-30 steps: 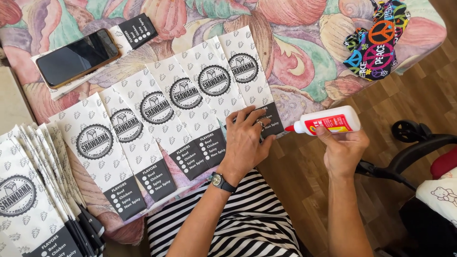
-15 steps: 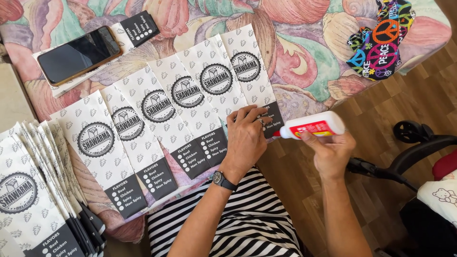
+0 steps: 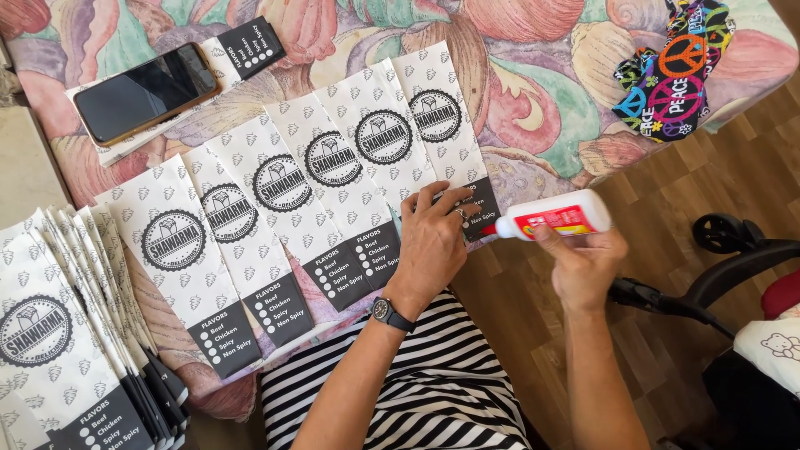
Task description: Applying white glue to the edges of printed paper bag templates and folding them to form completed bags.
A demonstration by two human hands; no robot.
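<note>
My left hand (image 3: 433,242) presses flat on the lower end of the rightmost white printed paper sleeve (image 3: 433,125), near its black band. It wears a wristwatch and a ring. My right hand (image 3: 583,262) grips a white glue bottle (image 3: 560,215) with a red label, held sideways. Its nozzle points left and touches the sleeve's black band beside my left fingers. Several more sleeves (image 3: 275,200) lie fanned in an overlapping row to the left on the flowered tablecloth (image 3: 542,92).
A stack of the same sleeves (image 3: 58,333) fans out at the lower left. A dark phone (image 3: 146,92) rests on another sleeve at the upper left. A colourful patterned cloth (image 3: 675,71) lies at the table's right end. A black chair frame (image 3: 725,258) stands on the wooden floor.
My right hand has brought the glue bottle leftward, from a short way off the sleeve until its nozzle meets the black band. My left hand has stayed pressed on the sleeve.
</note>
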